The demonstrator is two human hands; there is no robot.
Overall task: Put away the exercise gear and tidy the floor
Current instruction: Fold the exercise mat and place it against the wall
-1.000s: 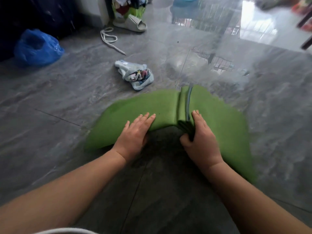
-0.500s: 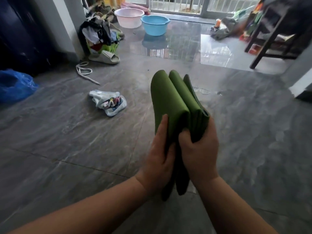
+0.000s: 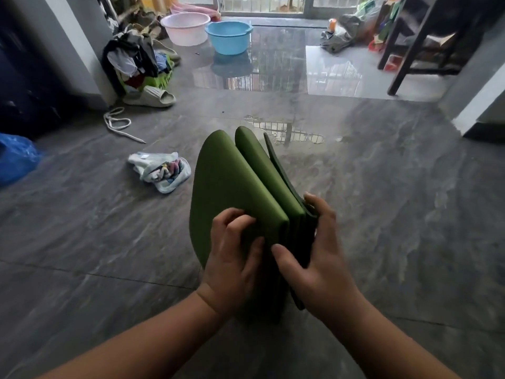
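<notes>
Squaring the folds is the job now: the folded green exercise mat (image 3: 240, 192) stands on edge, lifted above the floor (image 3: 382, 214), left hand (image 3: 232, 265) and right hand (image 3: 318, 258) curled around its near end. Clamp all layers evenly. The laundry basket (image 3: 159, 80) brims with clothes; the blue basin (image 3: 228, 36) looks empty, perhaps.
</notes>
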